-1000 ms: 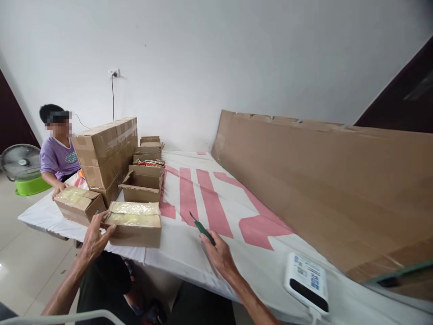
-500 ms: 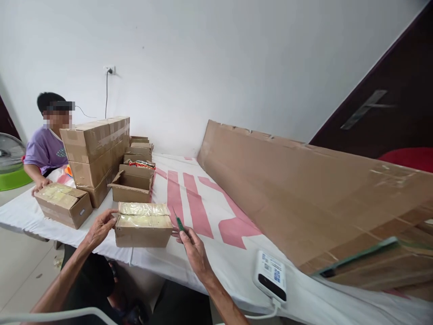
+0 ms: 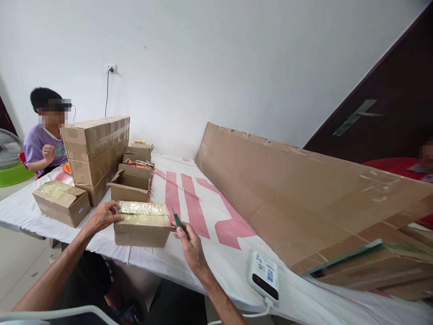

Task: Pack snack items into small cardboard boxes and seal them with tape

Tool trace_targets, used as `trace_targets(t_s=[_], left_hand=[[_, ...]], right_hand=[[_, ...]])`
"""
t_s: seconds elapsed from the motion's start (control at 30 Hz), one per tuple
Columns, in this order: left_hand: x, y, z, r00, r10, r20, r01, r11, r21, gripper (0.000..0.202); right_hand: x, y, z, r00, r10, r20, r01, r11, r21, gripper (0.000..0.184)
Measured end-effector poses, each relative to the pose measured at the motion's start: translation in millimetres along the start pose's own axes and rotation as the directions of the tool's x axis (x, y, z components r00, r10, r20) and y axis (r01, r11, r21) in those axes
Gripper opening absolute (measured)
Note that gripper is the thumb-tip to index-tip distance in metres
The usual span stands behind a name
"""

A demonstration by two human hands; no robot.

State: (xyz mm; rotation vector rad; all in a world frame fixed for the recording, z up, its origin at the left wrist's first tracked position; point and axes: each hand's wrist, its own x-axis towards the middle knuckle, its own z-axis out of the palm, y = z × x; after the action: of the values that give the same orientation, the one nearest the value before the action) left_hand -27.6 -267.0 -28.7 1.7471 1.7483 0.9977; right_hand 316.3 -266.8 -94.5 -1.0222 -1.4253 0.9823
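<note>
A small taped cardboard box [image 3: 142,224] lies near the front edge of the white cloth with pink stripes [image 3: 192,212]. My left hand [image 3: 103,215] rests on the box's left top corner, fingers curled over the edge. Just right of the box, my right hand [image 3: 191,246] is closed on a green-handled cutter [image 3: 177,220], whose tip points up and toward the box's right end.
A second taped box [image 3: 61,202] lies at the left. Behind stand stacked large cartons [image 3: 96,153] and several open small boxes [image 3: 132,184]. A long flat cardboard sheet [image 3: 304,189] leans at right. A white power bank [image 3: 264,275] lies nearby. A person in purple [image 3: 42,144] sits far left.
My right hand brought the cutter leftward up to the box's right end. My left hand shifted onto the box's top corner. The person at left lifted a hand off the other box.
</note>
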Motion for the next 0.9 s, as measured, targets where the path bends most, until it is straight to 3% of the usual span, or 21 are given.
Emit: trace_targets(t_s=[0.2, 0.37, 0.5, 0.63, 0.77, 0.9], left_hand=[[-6.7, 0.0, 2.1, 0.999, 0.021, -0.041, -0.022, 1.000, -0.022, 0.019], [-10.7, 0.2, -1.4, 1.000, 0.019, 0.000, -0.019, 0.997, -0.079, 0.021], [-5.6, 9.7, -3.0, 1.000, -0.014, -0.010, 0.015, 0.995, 0.098, 0.018], [-4.2, 22.6, -4.6, 1.000, -0.022, -0.008, 0.023, 0.959, 0.281, 0.013], [-7.7, 32.6, -4.5, 1.000, -0.003, -0.003, 0.004, 0.880, 0.476, 0.007], [-5.2, 37.8, -0.2, 1.000, 0.009, -0.021, 0.004, 0.836, 0.549, 0.012]], right_hand=[[-1.4, 5.9, -6.2, 0.999, 0.021, -0.024, -0.022, 1.000, -0.015, 0.061], [27.8, -11.0, 1.8, 0.999, -0.043, -0.014, 0.041, 0.995, -0.087, 0.052], [49.7, -14.8, 20.0, 0.984, -0.164, 0.064, 0.176, 0.944, -0.280, 0.043], [53.3, 2.3, 31.6, 0.944, -0.322, 0.065, 0.317, 0.842, -0.436, 0.036], [47.7, 15.9, 33.3, 0.921, -0.387, 0.056, 0.367, 0.808, -0.462, 0.035], [44.8, 18.1, 33.7, 0.914, -0.401, 0.058, 0.381, 0.801, -0.462, 0.034]])
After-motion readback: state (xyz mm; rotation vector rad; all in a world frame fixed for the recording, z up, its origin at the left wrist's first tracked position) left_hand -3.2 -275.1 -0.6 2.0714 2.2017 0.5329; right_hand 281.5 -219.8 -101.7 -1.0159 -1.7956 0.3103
